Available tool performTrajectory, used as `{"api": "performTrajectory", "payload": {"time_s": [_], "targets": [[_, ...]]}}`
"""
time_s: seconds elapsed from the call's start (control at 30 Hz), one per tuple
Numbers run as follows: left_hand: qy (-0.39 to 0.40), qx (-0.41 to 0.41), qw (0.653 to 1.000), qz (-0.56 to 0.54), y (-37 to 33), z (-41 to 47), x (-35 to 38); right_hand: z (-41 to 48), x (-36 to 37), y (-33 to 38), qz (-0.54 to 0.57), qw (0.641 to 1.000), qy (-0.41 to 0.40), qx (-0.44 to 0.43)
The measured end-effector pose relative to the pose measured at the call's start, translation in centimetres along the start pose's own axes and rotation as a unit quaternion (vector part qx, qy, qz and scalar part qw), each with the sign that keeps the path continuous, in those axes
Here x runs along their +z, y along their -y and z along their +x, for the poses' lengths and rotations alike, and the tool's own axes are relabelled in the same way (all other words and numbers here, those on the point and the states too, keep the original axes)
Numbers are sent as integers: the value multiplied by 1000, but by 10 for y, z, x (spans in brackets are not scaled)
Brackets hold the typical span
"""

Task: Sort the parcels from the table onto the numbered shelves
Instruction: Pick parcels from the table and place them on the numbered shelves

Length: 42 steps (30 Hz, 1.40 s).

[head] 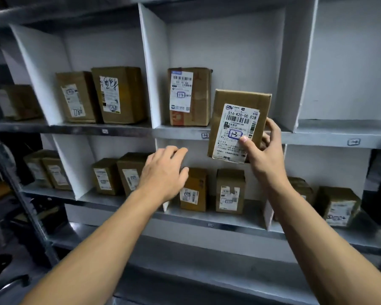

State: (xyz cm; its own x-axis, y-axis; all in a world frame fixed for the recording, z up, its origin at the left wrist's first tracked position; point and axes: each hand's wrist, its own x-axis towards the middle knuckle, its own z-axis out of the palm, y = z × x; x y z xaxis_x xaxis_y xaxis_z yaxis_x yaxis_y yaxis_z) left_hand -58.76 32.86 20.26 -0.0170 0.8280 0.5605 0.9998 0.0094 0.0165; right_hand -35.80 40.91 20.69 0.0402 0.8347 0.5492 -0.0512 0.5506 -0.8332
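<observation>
Your right hand (264, 155) grips the parcel (238, 126) at its lower right, thumb on the label, fingers (273, 128) curled round the edge. Parcel upright, long axis 12 to 6, marked 1-3, just in front of the shelf (178, 132). Free gap lies at 12 o'clock, right of the box (189, 95). Left hand (163, 172), fingers loosely spread, hovers at 9 o'clock, holding nothing.

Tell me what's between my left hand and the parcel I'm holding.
Nothing. In the head view, only the shelf's bare back wall shows between the left hand and the parcel, held in the right hand.
</observation>
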Motion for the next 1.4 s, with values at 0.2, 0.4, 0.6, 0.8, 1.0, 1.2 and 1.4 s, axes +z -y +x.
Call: {"api": "performTrajectory", "payload": {"time_s": [0.2, 0.4, 0.6, 0.8, 1.0, 1.2, 1.4], "targets": [[-42, 63, 997, -6, -5, 93, 16, 93, -1, -5, -37, 998, -40, -40], [-44, 89, 995, -10, -5, 145, 49, 156, -5, -24, -100, 993, -44, -38], [-55, 97, 993, -35, 3, 176, 71, 190, 6, -48, -184, 983, -6, -4], [-70, 103, 992, -30, 3, 183, 87, 194, 2, -52, -258, 966, -6, 2], [-65, 113, 991, -30, 0, 180, 92, 192, 3, -55, -293, 955, -36, 20], [-69, 116, 990, -38, 1, 170, 85, 184, 3, -47, -298, 952, -58, 33], [-68, 128, 989, -26, 3, 148, 80, 129, 5, -47, -418, 902, -64, -83]]}}
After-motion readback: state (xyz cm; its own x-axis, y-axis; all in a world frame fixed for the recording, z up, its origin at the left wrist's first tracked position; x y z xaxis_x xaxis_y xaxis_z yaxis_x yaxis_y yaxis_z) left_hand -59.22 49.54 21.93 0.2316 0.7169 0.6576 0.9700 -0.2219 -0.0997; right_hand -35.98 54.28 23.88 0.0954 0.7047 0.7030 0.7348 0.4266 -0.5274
